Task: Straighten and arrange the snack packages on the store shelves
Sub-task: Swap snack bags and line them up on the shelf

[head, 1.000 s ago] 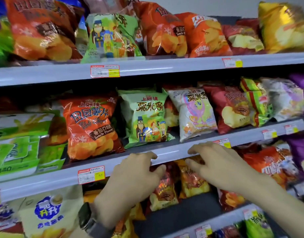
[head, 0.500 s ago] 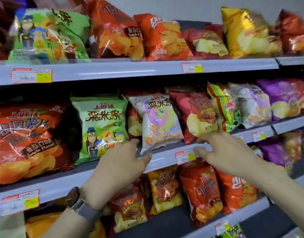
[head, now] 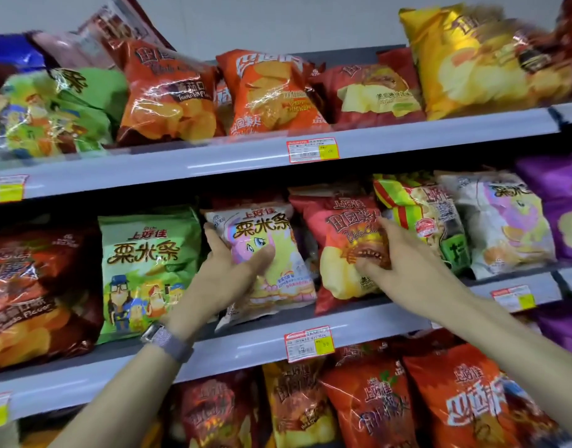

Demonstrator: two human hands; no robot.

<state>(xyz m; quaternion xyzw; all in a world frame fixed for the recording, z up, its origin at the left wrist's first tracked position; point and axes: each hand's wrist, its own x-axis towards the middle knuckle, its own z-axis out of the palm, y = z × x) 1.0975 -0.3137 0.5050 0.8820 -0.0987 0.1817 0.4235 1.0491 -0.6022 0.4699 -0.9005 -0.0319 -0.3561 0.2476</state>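
On the middle shelf [head: 252,341] a white and pink snack bag [head: 271,253] leans to the right. My left hand [head: 226,270] grips its left side, thumb across the front. Beside it stands a red chip bag [head: 339,240]. My right hand [head: 394,253] rests on the front of this bag, fingers on its right side and thumb pressing its lower middle. A green snack bag [head: 142,263] stands upright just left of my left hand. A watch sits on my left wrist.
The top shelf [head: 213,156] holds orange, red, green and yellow bags, some tilted. To the right on the middle shelf are a striped green bag [head: 420,218], a white bag [head: 504,227] and purple bags. The lower shelf holds several orange and red bags [head: 375,405].
Both hands have risen from the middle shelf's front edge onto the bags: the left now holds the white and pink bag, the right touches the red bag. The view shifted right and closer.
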